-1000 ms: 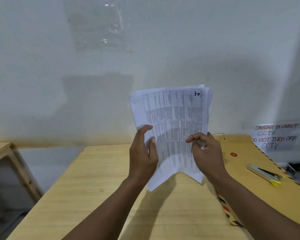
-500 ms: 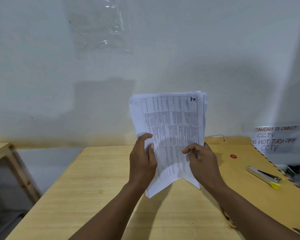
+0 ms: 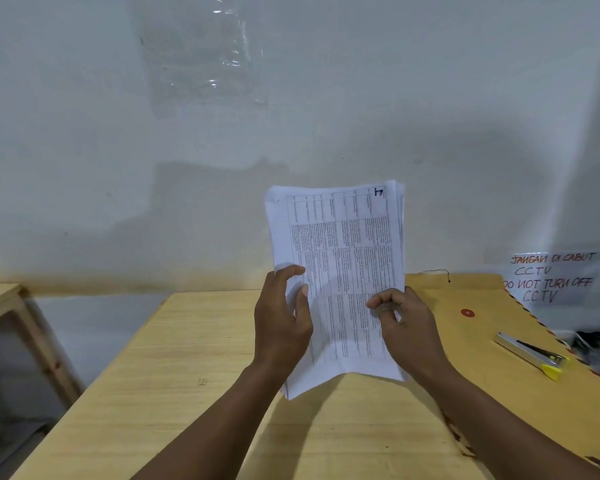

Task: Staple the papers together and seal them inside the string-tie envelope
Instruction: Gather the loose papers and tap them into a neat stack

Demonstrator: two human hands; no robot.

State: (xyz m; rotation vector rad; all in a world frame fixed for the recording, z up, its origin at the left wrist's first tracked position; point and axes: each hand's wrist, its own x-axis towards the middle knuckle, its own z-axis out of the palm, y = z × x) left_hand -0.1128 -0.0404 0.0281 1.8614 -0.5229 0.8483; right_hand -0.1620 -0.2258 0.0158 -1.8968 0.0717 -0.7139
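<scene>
papers (image 3: 343,251) gripped upright by left hand (image 3: 281,327), right hand (image 3: 407,329) | stapler (image 3: 529,355) on envelope (image 3: 471,368)

Papers (image 3: 340,271) held upright above the desk (image 3: 187,358); to their right an envelope (image 3: 482,341) lies flat, a stapler (image 3: 530,355) on it.

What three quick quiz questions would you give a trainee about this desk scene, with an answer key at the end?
1. True or false: the stapler lies on the envelope.
2. How are the papers held? A) by one hand, B) by both hands, C) by no hand, flat on the desk.
3. Fill in: from the person's view, the envelope lies to the ____ of the papers.

Key: 1 true. 2 B: the left hand and the right hand each grip a side edge. 3 right.
</scene>
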